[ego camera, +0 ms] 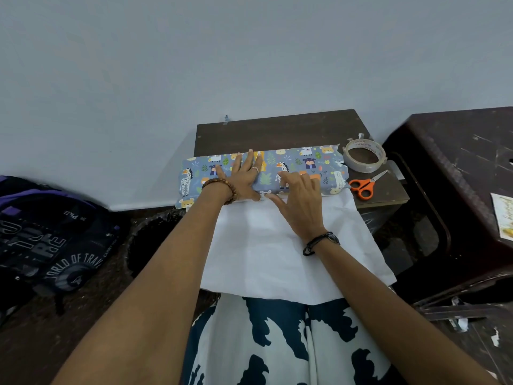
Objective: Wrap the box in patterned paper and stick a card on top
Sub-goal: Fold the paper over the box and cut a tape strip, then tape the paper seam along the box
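Head view: left hand (244, 173) flat on patterned paper (302, 162).

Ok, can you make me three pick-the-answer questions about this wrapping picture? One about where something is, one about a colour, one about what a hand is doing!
1. Where is the ring-shaped roll of clear tape?
A on the floor
B on the dark wooden table, past the parcel's right end
C on the lap

2. What colour are the scissors' handles?
A orange
B green
C pink

3. The left hand is:
A holding scissors
B making a fist
C pressing flat on the animal-patterned paper parcel

Answers: B, it sits beside the parcel's end; A, both loops are orange; C, fingers lie straight on the paper.
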Available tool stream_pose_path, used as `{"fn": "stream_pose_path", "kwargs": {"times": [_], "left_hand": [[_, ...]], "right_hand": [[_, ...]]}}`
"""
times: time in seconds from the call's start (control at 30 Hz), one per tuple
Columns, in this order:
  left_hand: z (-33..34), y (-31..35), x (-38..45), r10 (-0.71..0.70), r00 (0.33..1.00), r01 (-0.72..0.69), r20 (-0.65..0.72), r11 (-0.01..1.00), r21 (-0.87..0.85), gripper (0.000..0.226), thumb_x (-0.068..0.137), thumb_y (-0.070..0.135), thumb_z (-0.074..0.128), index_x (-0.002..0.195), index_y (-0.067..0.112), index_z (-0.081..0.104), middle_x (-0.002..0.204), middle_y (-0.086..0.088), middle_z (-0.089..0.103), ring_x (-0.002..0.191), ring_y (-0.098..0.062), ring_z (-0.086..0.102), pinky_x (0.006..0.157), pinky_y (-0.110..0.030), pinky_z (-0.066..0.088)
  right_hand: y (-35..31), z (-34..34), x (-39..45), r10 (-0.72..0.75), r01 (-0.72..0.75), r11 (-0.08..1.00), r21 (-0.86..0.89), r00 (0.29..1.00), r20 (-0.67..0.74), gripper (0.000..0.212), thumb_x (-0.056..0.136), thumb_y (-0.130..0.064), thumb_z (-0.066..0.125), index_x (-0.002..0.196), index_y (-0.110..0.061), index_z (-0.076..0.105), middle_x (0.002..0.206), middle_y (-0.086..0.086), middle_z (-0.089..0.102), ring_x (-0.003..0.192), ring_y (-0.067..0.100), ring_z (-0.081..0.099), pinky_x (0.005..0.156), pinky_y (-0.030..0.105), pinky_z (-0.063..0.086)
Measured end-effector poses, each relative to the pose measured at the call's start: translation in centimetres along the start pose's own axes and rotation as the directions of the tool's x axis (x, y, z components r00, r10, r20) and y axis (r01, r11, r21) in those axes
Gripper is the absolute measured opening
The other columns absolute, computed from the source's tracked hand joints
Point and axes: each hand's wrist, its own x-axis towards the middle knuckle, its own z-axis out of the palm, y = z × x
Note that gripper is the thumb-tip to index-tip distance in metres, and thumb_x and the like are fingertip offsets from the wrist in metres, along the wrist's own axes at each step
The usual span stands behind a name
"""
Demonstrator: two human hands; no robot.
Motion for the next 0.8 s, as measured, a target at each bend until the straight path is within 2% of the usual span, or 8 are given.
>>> {"fn": "stream_pose_path", "kwargs": {"times": [0.13, 0.27, 0.4, 0.57, 0.8], "left_hand": [[0.3, 0.2, 0.0, -0.015, 1.0, 0.014, -0.021, 1.0, -0.024, 0.103, 0.083, 0.051, 0.06, 0.147, 0.02, -0.015, 0.155, -0.001, -0.023, 0.142, -0.027, -0.02, 0.106, -0.066, -0.005], [0.9, 0.8, -0.1, -0.045, 0.996, 0.045, -0.073, 0.999, -0.011, 0.104, 0.082, 0.057, 0.057, 0.147, 0.018, -0.014, 0.155, -0.001, -0.022, 0.142, -0.027, -0.019, 0.105, -0.067, -0.005], [1.2, 1.0, -0.2, -0.065, 0.993, 0.066, -0.103, 0.998, 0.008, 0.101, 0.084, 0.054, 0.055, 0.147, 0.018, -0.014, 0.155, -0.002, -0.021, 0.143, -0.027, -0.017, 0.106, -0.068, -0.003], [1.1, 1.3, -0.2, -0.083, 0.992, 0.088, -0.098, 0.995, 0.043, 0.1, 0.085, 0.055, 0.054, 0.147, 0.017, -0.015, 0.155, -0.003, -0.022, 0.143, -0.028, -0.017, 0.105, -0.068, -0.001], [1.1, 1.4, -0.3, -0.091, 0.991, 0.095, -0.099, 0.995, 0.043, 0.099, 0.086, 0.053, 0.053, 0.147, 0.017, -0.016, 0.155, -0.003, -0.023, 0.143, -0.028, -0.017, 0.105, -0.067, -0.002]], "right_hand": [[0.0, -0.3, 0.2, 0.103, -0.117, 0.985, 0.13, 0.989, 0.107, 0.067, 0.068, -0.029, 0.082, 0.119, -0.017, 0.04, 0.083, 0.005, 0.065, 0.079, 0.023, 0.054, 0.078, 0.029, 0.031], [-0.1, -0.4, 0.4, 0.156, -0.18, 0.963, 0.198, 0.979, 0.133, 0.072, 0.065, -0.028, 0.084, 0.119, -0.017, 0.039, 0.081, 0.005, 0.066, 0.082, 0.022, 0.055, 0.08, 0.025, 0.03], [0.0, -0.7, 0.6, 0.219, -0.268, 0.921, 0.282, 0.956, 0.193, 0.066, 0.071, -0.029, 0.079, 0.121, -0.021, 0.037, 0.08, 0.005, 0.066, 0.086, 0.028, 0.06, 0.085, 0.027, 0.032], [-0.2, -1.3, 0.9, 0.284, -0.351, 0.868, 0.35, 0.931, 0.229, 0.059, 0.073, -0.024, 0.079, 0.121, -0.007, 0.051, 0.077, -0.001, 0.063, 0.082, 0.024, 0.06, 0.085, 0.033, 0.036], [-0.6, -1.3, 1.1, 0.322, -0.389, 0.84, 0.377, 0.918, 0.231, 0.048, 0.076, -0.02, 0.076, 0.116, -0.008, 0.052, 0.072, -0.008, 0.058, 0.078, 0.022, 0.059, 0.082, 0.038, 0.039]]}}
